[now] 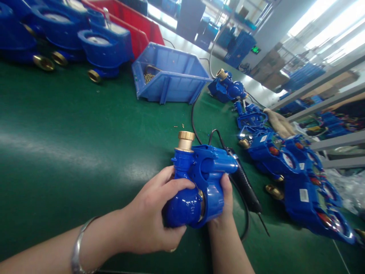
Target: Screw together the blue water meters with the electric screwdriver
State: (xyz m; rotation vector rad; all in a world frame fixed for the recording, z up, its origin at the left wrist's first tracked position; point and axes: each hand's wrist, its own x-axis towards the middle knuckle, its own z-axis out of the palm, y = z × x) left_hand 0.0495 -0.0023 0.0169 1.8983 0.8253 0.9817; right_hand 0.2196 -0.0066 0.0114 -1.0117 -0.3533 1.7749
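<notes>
Between my two hands is a blue water meter (pixel 182 205) with a threaded brass connector (pixel 186 140) pointing away from me. My left hand (pixel 152 209) wraps round its rounded body, thumb and fingers closed on it. On the other side my right hand (pixel 225 198) grips the blue housing, its fingers mostly hidden behind the meter. Just right of the meter a black electric screwdriver (pixel 245 182) lies on the green mat, its cord running behind. Two or so tiny brass screws (pixel 183 125) lie beyond the connector.
A light blue bin (pixel 182 83) holding small brass screws stands at the back, beside a red bin (pixel 154 32). Several blue meters (pixel 99 49) stand at the far left. More meters (pixel 305 194) line the right side, near a grey metal rack (pixel 327 82).
</notes>
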